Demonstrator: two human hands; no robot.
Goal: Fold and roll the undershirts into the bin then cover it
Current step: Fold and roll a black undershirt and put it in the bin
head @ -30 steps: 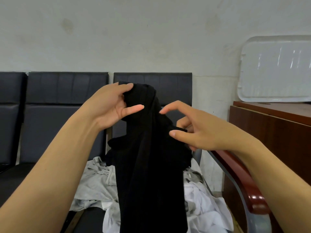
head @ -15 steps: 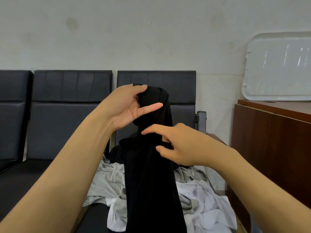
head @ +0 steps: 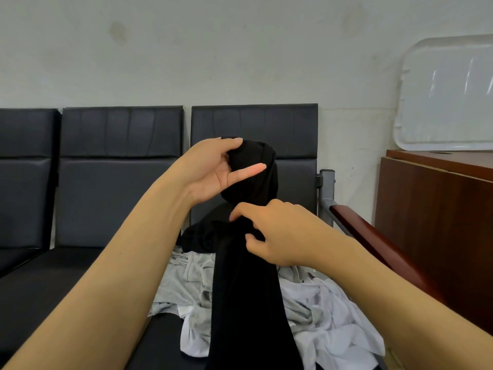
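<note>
Black bench seats (head: 120, 182) fill my view; my left hand (head: 213, 172) grips the black undershirt (head: 248, 289) top, my right hand (head: 277, 231) pinches lower, hiding grey and white undershirts (head: 325, 316) heaped behind.

- The soft cloth undershirt (head: 248, 276) that I hold up is plain black, with no print on it.
- The crumpled cotton undershirts (head: 186, 279) on the seat are light grey.
- The crumpled cloth pieces (head: 333, 324) beside them are white.
- The padded leather bench seats (head: 117, 161) are black, with a dull shine.
- The curved wooden armrest (head: 373, 241) is dark red-brown.
- The wooden cabinet (head: 437, 222) has the same red-brown colour.
- The flat plastic lid (head: 448, 94) is clear and whitish.
- The painted wall (head: 213, 54) is pale grey-white, with some faint stains.
</note>
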